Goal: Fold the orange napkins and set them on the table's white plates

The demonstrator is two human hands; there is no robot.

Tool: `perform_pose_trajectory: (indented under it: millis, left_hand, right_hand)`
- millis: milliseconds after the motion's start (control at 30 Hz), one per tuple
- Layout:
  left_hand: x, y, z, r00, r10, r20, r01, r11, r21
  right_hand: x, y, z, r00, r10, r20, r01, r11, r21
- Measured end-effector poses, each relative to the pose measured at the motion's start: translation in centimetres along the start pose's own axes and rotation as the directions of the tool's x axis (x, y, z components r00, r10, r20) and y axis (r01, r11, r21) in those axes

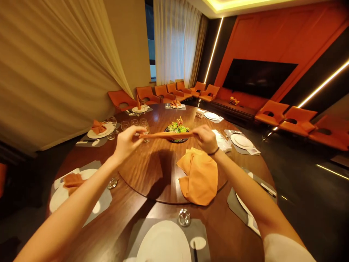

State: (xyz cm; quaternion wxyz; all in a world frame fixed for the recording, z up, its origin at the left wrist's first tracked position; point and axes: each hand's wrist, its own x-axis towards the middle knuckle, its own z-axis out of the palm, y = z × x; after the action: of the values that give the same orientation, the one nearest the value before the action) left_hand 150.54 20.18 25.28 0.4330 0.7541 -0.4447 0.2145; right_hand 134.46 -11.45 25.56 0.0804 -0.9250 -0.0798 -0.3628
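Both my hands hold an orange cloth napkin point(166, 135) stretched level between them, above the round wooden table. My left hand point(130, 140) pinches its left end, near several clear wine glasses. The other end is gripped by my right hand point(204, 138), which wears a dark band at the wrist. Below and beside the right hand, a loose pile of orange napkins point(200, 176) lies on the turntable point(136, 174). Behind the stretched napkin stands a centrepiece of greenery point(178, 126), partly covered by it.
Nearest me is a white plate point(163, 242) on a grey placemat, with a small glass point(184, 217) beyond it. Folded napkins stand on plates at left, such as one napkin point(98, 127). A plastic-wrapped pack point(222, 141) lies right. Orange chairs point(147, 95) line the room.
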Motion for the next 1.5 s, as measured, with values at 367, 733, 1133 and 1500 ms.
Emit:
perform_pose_trajectory:
  millis: [367,733,1133,1500]
  left_hand:
    - [-20.8,-14.6,14.7,0.725,-0.113,0.68,0.031,0.991,0.131]
    - [-30.0,-15.4,15.9,0.452,-0.003,0.892,-0.012,1.0,0.009]
    - [-14.4,-31.3,29.5,0.416,-0.866,0.277,0.733,0.499,0.462]
    - [-9.3,-37.4,35.6,0.45,-0.877,0.171,0.746,0.474,0.469]
  right_hand:
    - [-19.7,0.3,22.8,0.695,-0.144,0.704,-0.075,0.96,0.271]
    - [-28.7,4.0,22.8,0.507,0.055,0.86,-0.3,0.947,0.116]
    - [-11.9,11.7,35.5,0.565,0.599,0.568,-0.759,0.647,0.073]
    - [-9.3,19.7,48.8,0.507,0.777,0.373,-0.858,0.414,0.305]
